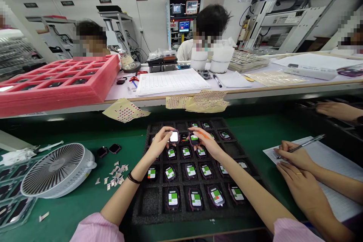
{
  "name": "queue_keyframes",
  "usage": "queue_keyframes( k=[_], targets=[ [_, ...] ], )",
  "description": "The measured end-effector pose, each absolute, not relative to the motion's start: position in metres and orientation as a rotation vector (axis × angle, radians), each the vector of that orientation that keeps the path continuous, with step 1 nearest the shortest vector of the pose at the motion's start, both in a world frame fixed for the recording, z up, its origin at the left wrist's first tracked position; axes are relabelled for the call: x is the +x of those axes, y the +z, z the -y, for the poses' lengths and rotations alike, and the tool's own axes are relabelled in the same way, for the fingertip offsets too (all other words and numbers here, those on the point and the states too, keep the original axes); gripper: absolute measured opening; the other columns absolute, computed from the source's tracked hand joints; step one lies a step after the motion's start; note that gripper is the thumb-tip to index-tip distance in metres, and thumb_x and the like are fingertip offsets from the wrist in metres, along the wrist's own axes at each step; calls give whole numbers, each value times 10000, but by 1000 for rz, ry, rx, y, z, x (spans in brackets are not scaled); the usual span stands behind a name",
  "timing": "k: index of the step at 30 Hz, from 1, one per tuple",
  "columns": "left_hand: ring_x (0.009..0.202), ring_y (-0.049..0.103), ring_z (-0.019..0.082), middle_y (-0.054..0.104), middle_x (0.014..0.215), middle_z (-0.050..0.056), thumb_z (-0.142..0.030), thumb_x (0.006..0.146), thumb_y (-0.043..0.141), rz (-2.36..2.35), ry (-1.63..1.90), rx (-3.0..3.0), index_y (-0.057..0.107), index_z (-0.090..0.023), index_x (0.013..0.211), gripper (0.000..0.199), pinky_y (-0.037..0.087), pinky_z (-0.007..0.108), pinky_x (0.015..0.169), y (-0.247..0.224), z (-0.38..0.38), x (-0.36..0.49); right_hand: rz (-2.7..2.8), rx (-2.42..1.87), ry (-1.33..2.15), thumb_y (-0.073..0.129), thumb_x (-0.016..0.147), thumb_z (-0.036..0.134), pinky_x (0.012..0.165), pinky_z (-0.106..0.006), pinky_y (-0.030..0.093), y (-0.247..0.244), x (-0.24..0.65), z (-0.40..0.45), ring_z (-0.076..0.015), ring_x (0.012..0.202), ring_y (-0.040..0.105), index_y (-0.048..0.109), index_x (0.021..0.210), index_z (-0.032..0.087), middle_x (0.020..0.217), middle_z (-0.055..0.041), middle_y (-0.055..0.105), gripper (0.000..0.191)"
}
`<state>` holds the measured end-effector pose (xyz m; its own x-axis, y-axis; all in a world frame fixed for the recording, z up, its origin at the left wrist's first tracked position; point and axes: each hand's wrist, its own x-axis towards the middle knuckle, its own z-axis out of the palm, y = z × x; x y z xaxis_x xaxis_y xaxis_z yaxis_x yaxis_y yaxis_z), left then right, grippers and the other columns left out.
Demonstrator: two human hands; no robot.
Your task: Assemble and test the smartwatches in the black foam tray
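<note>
From the head view, can see lettering but cannot read it: pale characters on the small black wall plates (pixel 67 3), print on the white ruled paper form (pixel 172 82), tiny text on the green-and-white screens of the square purple-framed watches (pixel 195 199).

Find the left hand (pixel 161 141) curled, fingertips pinching a square dark-framed watch with a blank white screen (pixel 174 137). Find the right hand (pixel 208 143) likewise bent around a square dark-framed watch with a green-and-white screen (pixel 194 139), near the first, both over the black foam tray with square compartments (pixel 149 199). Cannot tell, behind fingers, whether either touches the foam. Lose some compartments beneath the right forearm. See a co-worker's arms cut off at right, one hand (pixel 293 153) holding a slim pen (pixel 310 143) over a printed white sheet (pixel 337 193).

Below, see a green tabletop (pixel 65 219), bearing a round white plastic fan (pixel 56 170) and scattered small pale strips (pixel 113 178). Beyond, see a raised bench with a pink foam tray (pixel 96 87), yellow dotted paper (pixel 126 111) hanging at its edge, and a cabinet with lit screens (pixel 184 26) against a pale wall.
</note>
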<state>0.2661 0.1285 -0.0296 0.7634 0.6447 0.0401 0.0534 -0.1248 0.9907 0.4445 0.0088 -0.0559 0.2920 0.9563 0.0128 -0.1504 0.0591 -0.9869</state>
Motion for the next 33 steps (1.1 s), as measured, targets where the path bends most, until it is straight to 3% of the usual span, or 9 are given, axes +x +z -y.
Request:
queue_keyframes(
  k=[9, 25, 30, 33],
  targets=[
    [793, 643, 181, 624, 939, 71, -329, 764, 640, -463, 539, 1646, 450, -186, 1158, 461, 410, 197, 507, -33, -128, 266, 907, -1201, 1039, 555, 826, 410, 356, -208, 301, -58, 446, -9, -117, 470, 579, 568, 1099, 223, 844, -42, 676, 331],
    [480, 567, 113, 605, 640, -5, -515, 775, 584, -634, 602, 1603, 546, -180, 903, 360, 316, 184, 390, -23, -126, 265, 934, -1190, 1032, 550, 843, 398, 346, -203, 311, -63, 447, -10, -111, 463, 579, 570, 1104, 233, 859, -38, 669, 309],
    [599, 607, 129, 621, 762, 18, -454, 755, 632, -558, 580, 1634, 526, -181, 1000, 382, 338, 174, 414, -26, -126, 265, 930, -1192, 1037, 545, 844, 399, 344, -203, 314, -63, 447, -9, -111, 463, 580, 564, 1111, 232, 880, -47, 678, 315],
    [702, 624, 143, 635, 875, 42, -388, 720, 679, -499, 580, 1647, 501, -182, 1044, 423, 427, 198, 516, -28, -127, 265, 926, -1193, 1037, 546, 844, 395, 350, -197, 316, -62, 447, -9, -107, 464, 584, 561, 1111, 227, 875, -47, 681, 316]
  ],
)
